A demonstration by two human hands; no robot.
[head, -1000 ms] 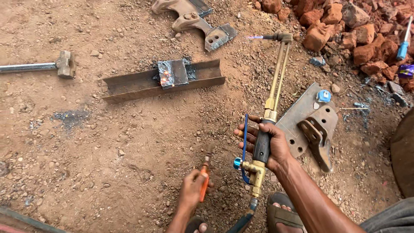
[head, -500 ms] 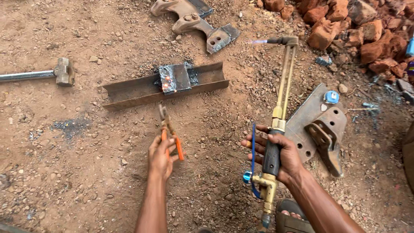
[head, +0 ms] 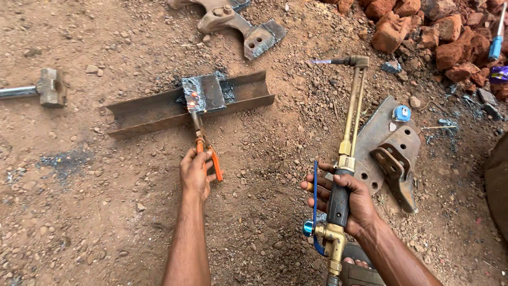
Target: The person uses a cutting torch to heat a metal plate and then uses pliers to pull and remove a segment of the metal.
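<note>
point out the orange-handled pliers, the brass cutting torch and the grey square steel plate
orange-handled pliers (head: 207, 157), head view, on the orange grips
brass cutting torch (head: 351, 114), head view, on the long brass tubes
grey square steel plate (head: 203, 92), head view, on its flat top face

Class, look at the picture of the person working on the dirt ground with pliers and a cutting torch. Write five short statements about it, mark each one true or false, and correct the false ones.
1. The left hand holds orange-handled pliers. True.
2. The pliers reach to the small metal plate lying on the steel channel. True.
3. The right hand holds a hammer. False: it grips a brass cutting torch; the hammer lies untouched at the far left.
4. The torch tip is pressed against the small plate. False: it points left, clear of the plate, with a small flame.
5. Reddish stones are piled at the upper right. True.
</note>
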